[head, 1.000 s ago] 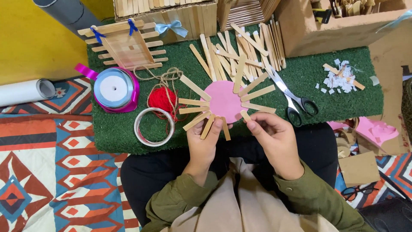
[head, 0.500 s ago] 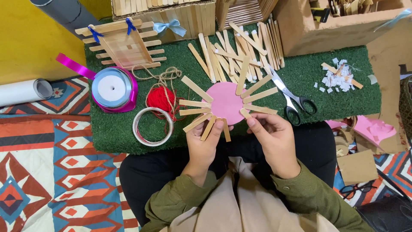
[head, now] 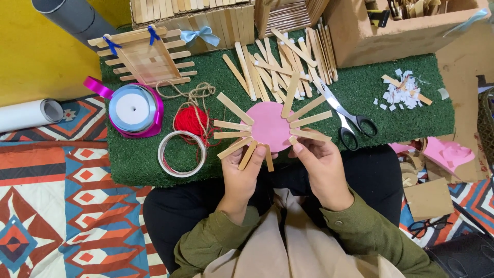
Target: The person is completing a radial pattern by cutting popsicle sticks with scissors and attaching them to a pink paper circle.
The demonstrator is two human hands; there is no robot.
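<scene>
A pink paper disc (head: 267, 125) with several wooden craft sticks fanned around its rim like rays lies at the near edge of a green turf mat (head: 401, 121). My left hand (head: 246, 175) pinches the disc's lower edge and the sticks there. My right hand (head: 320, 166) grips the lower right edge, its fingertips on a stick (head: 309, 135). More loose craft sticks (head: 280, 62) are piled on the mat behind the disc.
Scissors (head: 350, 119) lie right of the disc. Left of it are a clear tape ring (head: 181, 153), red yarn (head: 191, 121), twine and a ribbon spool (head: 135, 109). A small stick frame (head: 146, 57), paper scraps (head: 404, 93), cardboard boxes and a patterned rug surround the mat.
Both hands have stayed on the disc's lower edge. The fingers of my right hand have shifted slightly on the lower right sticks. The view has moved a little.
</scene>
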